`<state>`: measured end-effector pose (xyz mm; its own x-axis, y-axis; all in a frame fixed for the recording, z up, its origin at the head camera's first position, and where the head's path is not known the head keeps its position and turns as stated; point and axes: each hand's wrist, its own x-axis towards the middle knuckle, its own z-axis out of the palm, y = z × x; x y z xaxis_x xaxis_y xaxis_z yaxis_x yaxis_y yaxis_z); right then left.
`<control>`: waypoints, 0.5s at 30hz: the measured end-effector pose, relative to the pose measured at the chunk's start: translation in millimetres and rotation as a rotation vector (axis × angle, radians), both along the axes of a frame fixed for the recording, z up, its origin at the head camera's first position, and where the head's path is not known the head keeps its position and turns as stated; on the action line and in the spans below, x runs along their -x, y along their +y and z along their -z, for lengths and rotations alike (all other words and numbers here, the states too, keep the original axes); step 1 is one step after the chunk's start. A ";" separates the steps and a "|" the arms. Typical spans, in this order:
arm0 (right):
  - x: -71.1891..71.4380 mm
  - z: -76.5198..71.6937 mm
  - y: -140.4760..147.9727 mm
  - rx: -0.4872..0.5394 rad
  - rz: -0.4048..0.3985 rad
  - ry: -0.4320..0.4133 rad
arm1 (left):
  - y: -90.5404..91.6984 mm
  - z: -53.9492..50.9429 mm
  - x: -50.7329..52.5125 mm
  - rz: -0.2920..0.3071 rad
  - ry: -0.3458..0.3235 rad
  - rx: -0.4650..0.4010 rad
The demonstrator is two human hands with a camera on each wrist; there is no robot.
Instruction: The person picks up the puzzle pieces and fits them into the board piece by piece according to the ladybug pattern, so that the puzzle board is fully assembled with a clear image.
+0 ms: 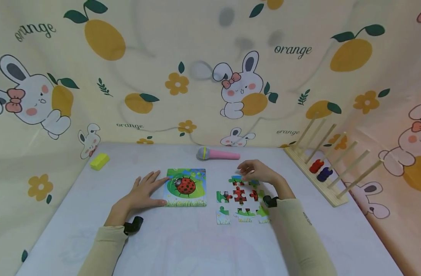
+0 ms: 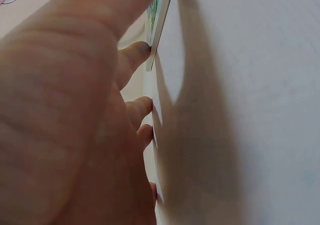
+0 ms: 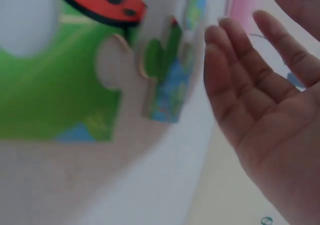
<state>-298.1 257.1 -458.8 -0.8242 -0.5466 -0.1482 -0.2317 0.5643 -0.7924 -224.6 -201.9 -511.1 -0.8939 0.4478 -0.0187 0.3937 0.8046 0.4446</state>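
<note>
In the head view my left hand (image 1: 145, 191) lies with fingers spread at the left side of a square ladybug picture board (image 1: 196, 195). Its thumb and index finger touch the board's edge; the left wrist view shows the other fingertips down on the tabletop. My right hand (image 1: 260, 171) hovers over the top row of loose jigsaw pieces, its fingers loosely bent and holding nothing. Among these pieces are a red-and-black middle piece (image 1: 239, 195) and a green top piece (image 3: 167, 85). My right hand and forearm partly cover the right-hand pieces.
A pink toy microphone (image 1: 224, 154) lies at the back of the white table (image 1: 183, 245). To the right stands a wooden peg rack (image 1: 315, 180) with a red and a blue bead piece. A yellow block (image 1: 99, 161) sits at the far left, before a printed cloth backdrop (image 1: 203, 38).
</note>
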 end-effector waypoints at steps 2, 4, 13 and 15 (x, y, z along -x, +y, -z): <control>1.9 7.3 -0.7 -0.013 -0.001 0.011 | 0.3 -1.0 -0.2 -0.002 -0.003 -0.008; 2.3 11.9 -3.4 -0.038 0.003 0.023 | 0.5 -1.2 -0.3 -0.003 -0.007 -0.014; 2.6 24.5 -7.0 -0.123 0.039 0.090 | 2.3 -1.9 -0.6 -0.012 -0.018 0.005; 2.1 24.4 -7.5 -0.128 0.045 0.096 | 2.6 -3.1 -1.0 -0.012 -0.017 -0.001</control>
<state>-300.2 249.6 -483.2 -0.8611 -0.4905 -0.1340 -0.2749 0.6708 -0.6888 -223.6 -199.3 -508.0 -0.8990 0.4368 -0.0333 0.3762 0.8089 0.4519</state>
